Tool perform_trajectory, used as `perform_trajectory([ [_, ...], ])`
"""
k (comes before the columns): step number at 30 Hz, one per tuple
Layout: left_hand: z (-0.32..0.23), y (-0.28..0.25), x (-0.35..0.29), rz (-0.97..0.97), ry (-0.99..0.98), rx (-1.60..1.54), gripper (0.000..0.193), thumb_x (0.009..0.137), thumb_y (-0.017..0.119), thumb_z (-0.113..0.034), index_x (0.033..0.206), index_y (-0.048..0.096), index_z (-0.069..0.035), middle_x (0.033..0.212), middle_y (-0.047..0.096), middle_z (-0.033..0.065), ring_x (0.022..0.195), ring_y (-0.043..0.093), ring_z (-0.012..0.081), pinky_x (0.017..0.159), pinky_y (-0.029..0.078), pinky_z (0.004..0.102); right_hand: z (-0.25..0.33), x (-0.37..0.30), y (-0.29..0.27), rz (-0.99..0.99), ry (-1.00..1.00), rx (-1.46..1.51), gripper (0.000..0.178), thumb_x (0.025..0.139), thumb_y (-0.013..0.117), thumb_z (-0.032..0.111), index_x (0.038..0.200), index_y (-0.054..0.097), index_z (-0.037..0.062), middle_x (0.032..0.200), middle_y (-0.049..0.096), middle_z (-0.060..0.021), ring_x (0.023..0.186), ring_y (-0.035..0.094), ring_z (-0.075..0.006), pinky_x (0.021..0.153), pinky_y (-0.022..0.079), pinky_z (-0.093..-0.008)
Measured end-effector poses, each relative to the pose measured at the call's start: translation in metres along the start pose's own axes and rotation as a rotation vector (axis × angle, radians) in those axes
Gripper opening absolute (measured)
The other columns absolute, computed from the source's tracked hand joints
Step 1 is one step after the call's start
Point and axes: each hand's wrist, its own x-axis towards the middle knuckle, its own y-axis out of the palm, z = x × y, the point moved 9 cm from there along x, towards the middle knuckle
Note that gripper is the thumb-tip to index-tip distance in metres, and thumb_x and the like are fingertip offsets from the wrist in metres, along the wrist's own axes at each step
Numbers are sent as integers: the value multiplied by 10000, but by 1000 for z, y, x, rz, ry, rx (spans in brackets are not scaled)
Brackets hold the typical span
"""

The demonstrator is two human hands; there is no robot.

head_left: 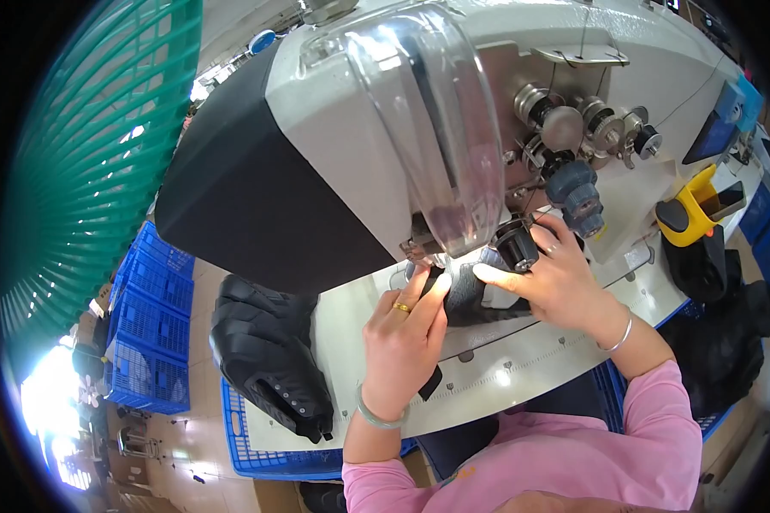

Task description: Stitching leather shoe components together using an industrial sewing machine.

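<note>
A black leather-like piece point(465, 299) with a pale grey part lies beneath the needle area of a sewing machine point(342, 154). My left hand point(406, 342) holds its left side down, fingertips close together beside the presser foot point(419, 250). On the right side, my right hand point(565, 282) grips the same piece, thumb stretched over the top. The other right fingers reach behind a black knob point(517, 243), so their tips are partly hidden. A clear plastic guard point(428, 128) hangs before the needle bar and hides part of the stitching spot.
Stacked black pieces point(269, 350) lie at the table's left edge. Yellow-handled snips point(693, 209) stand in a black holder at right. A green fan guard point(103, 162) looms at upper left. Blue crates point(150, 321) stand on the floor; more black pieces point(727, 342) lie right.
</note>
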Motion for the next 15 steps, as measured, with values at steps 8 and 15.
perform_trajectory([
  [8,-2,-1,4,-39,16,82,297,726,663,8,1013,705,-54,1089,676,152,767,631,267,689,519,320,31,-12,24,-74,257,142,562,773,695,192,1292,538,43,822,525,-49,746,545,-196,659,425,-301],
  [15,32,-2,7,-11,-319,-280,178,790,612,3,939,707,-15,970,704,164,725,679,181,672,516,261,20,-13,27,-183,202,63,508,808,685,251,1288,583,122,542,413,23,463,469,-124,449,368,-277],
])
